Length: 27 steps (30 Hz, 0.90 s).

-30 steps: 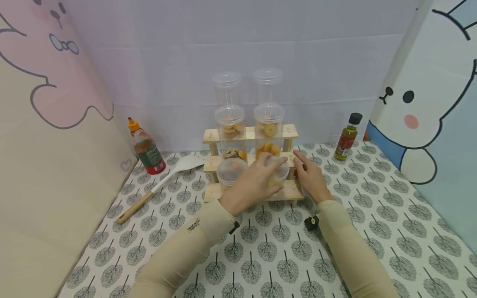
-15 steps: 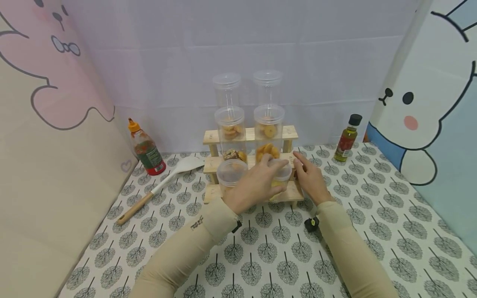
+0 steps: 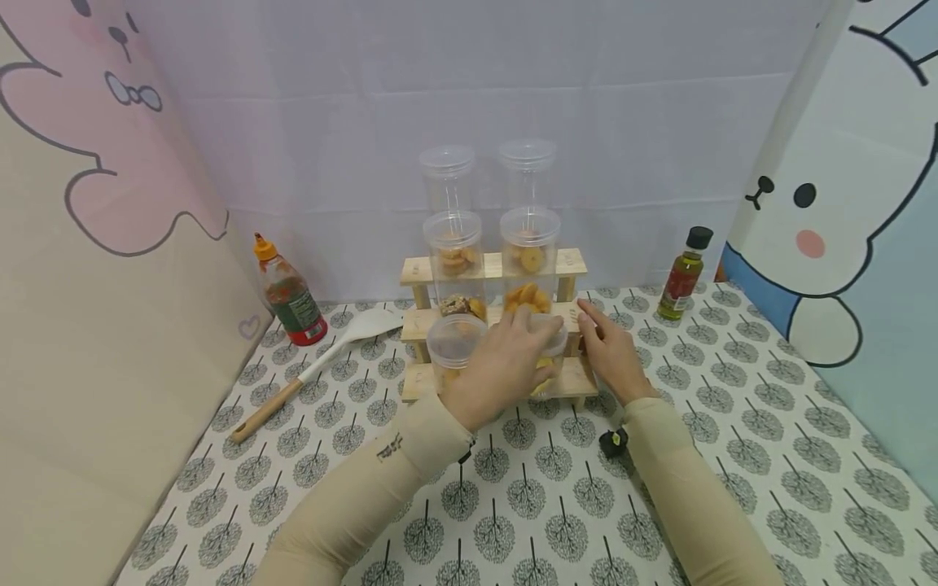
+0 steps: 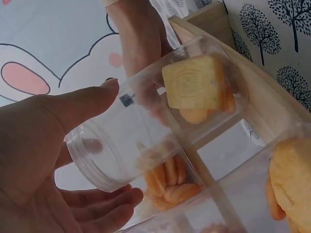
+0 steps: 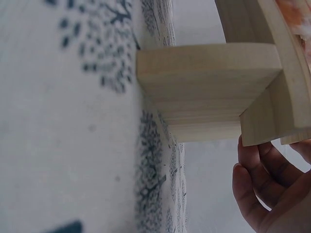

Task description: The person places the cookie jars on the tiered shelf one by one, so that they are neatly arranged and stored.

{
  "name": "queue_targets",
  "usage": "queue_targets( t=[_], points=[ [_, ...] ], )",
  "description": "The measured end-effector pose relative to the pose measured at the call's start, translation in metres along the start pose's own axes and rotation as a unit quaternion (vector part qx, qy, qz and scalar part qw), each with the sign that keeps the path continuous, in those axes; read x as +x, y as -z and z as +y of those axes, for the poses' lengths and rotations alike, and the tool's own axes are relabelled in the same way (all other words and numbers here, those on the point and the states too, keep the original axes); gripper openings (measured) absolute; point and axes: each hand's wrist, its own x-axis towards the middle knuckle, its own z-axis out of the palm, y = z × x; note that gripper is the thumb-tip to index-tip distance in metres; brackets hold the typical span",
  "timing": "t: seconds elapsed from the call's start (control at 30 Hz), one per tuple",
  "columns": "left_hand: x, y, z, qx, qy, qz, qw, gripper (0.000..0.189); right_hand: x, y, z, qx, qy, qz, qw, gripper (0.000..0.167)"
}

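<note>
My left hand point(image 3: 498, 370) holds a clear plastic jar point(image 4: 141, 116) near its lidded end, thumb on one side and fingers on the other in the left wrist view. A square biscuit point(image 4: 192, 82) and other pieces lie at its base. That jar stands front right on a three-step wooden rack point(image 3: 579, 378). My right hand point(image 3: 614, 358) is at the rack's right side; its fingertips point(image 5: 248, 150) touch the wood, fingers loosely bent. A matching jar point(image 3: 456, 342) stands front left, partly behind my left hand.
Two biscuit jars stand on the middle step, including one jar point(image 3: 529, 236); two taller-looking jars rise behind, one being a jar point(image 3: 449, 175). A sauce bottle point(image 3: 293, 301) and spatula point(image 3: 322, 362) lie left, an oil bottle point(image 3: 681, 277) right.
The front right jar shifts slightly right, then slightly back left, with my left hand around it. My right hand stays at the rack's side.
</note>
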Motion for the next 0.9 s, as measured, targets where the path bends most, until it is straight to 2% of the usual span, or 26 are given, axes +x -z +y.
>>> queue_targets(
  t=[0.17,0.6,0.77,0.9],
  points=[
    [-0.001,-0.001,0.001,0.039,-0.005,0.014,0.9991,0.072,0.001,0.0,0.0,-0.005,-0.004,0.005,1.0,0.055],
    [-0.005,-0.003,-0.003,0.047,-0.003,0.025,0.9986,0.077,0.001,-0.002,-0.001,-0.001,0.006,0.0,1.0,0.054],
    [-0.009,0.003,-0.006,0.041,0.001,0.003,0.9992,0.081,0.001,0.0,0.001,-0.005,0.007,-0.004,1.0,0.054],
    [-0.012,0.018,-0.015,0.017,0.003,-0.015,0.9997,0.08,0.001,0.003,0.001,-0.009,-0.003,-0.01,0.9999,0.055]
  ],
)
